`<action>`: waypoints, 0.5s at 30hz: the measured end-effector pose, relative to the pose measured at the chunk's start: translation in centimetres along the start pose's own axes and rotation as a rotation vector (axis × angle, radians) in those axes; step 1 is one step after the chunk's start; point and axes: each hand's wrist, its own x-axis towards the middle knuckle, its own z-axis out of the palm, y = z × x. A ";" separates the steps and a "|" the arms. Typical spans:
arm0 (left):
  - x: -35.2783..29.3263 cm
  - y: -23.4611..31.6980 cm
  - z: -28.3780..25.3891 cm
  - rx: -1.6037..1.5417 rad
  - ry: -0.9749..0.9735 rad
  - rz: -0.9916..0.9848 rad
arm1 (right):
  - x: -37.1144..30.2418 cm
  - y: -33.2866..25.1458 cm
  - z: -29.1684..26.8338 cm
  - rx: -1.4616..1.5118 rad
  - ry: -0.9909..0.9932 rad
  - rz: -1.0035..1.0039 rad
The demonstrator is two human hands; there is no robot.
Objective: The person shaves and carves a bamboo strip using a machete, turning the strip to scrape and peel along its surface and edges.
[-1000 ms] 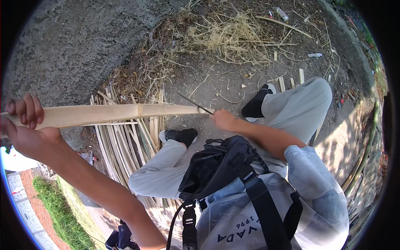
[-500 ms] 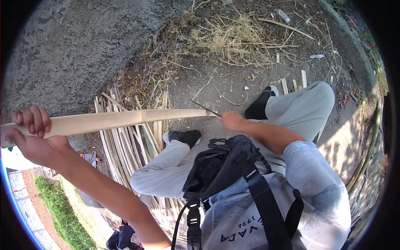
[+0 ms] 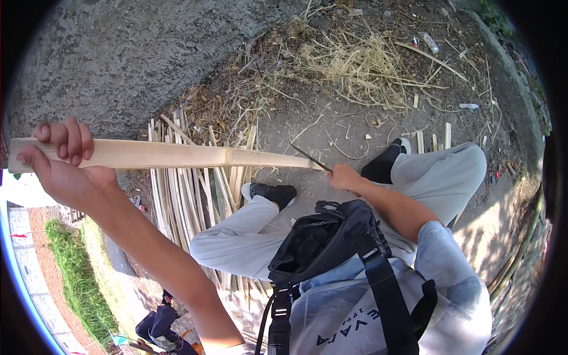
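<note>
A long pale split-bamboo strip [image 3: 177,155] with a node near its middle spans the left half of the view. My left hand [image 3: 66,155] is closed round the strip close to its far-left end, with the thumb across its near side. My right hand [image 3: 345,177] is closed on a thin dark-bladed knife [image 3: 309,155], whose handle is hidden in the fist. The blade lies slantwise against the strip's right end, just in front of the hand. Between my bent legs, an open black bag [image 3: 316,239] hangs on its straps at my body.
Several split bamboo strips [image 3: 177,201] lie in a pile under the held strip. Tangled shavings [image 3: 361,68] cover the ground ahead. A rough grey concrete surface [image 3: 136,65] fills the upper left. Another person in dark clothes [image 3: 158,324] is at the lower left.
My left hand and its end of the strip have risen in the view, and the strip's left end now shows fully. The whole view has shifted, with the scene slightly farther right.
</note>
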 end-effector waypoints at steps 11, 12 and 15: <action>2.5 3.6 3.5 0.226 0.228 -0.036 | 0.3 -0.5 -2.4 0.712 -0.045 0.120; 2.3 3.7 4.2 0.221 0.230 -0.032 | 0.3 -0.4 -2.7 0.956 -0.092 0.064; 1.5 3.9 5.5 0.428 0.076 0.081 | 0.0 -0.4 -4.2 0.791 0.086 -0.008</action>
